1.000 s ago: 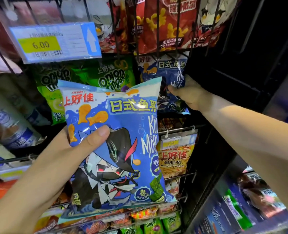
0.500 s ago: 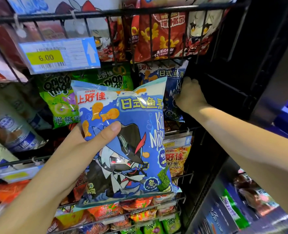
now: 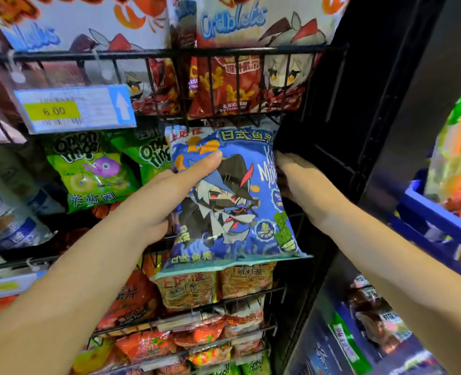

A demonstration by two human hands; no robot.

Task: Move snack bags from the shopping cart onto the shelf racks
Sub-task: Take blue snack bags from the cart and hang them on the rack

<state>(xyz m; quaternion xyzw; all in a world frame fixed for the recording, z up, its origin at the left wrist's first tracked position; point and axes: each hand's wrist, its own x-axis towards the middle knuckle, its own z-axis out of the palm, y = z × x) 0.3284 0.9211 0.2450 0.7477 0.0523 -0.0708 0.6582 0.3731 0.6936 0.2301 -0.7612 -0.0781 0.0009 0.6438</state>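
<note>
A blue snack bag (image 3: pixel 232 212) with a cartoon figure is held upright against the wire shelf rack (image 3: pixel 224 52), its top tucked under the rack above. My left hand (image 3: pixel 167 198) grips its left side with the thumb across the front. At the bag's right edge my right hand (image 3: pixel 302 185) curls its fingers round the side, the fingertips hidden behind the bag. The blue shopping cart (image 3: pixel 434 220) shows at the right edge, blurred, with bags inside.
Green onion-ring bags (image 3: pixel 94 171) hang to the left of the blue bag, under a 6.00 price tag (image 3: pixel 75 109). Red bags (image 3: pixel 224 87) fill the rack above and prawn cracker bags (image 3: pixel 188 290) the rack below. A black upright post (image 3: pixel 359 131) bounds the rack on the right.
My left hand has carried the blue bag up and to the right into the rack slot, covering the blue bag that stood there. My right hand stayed at that slot's right side.
</note>
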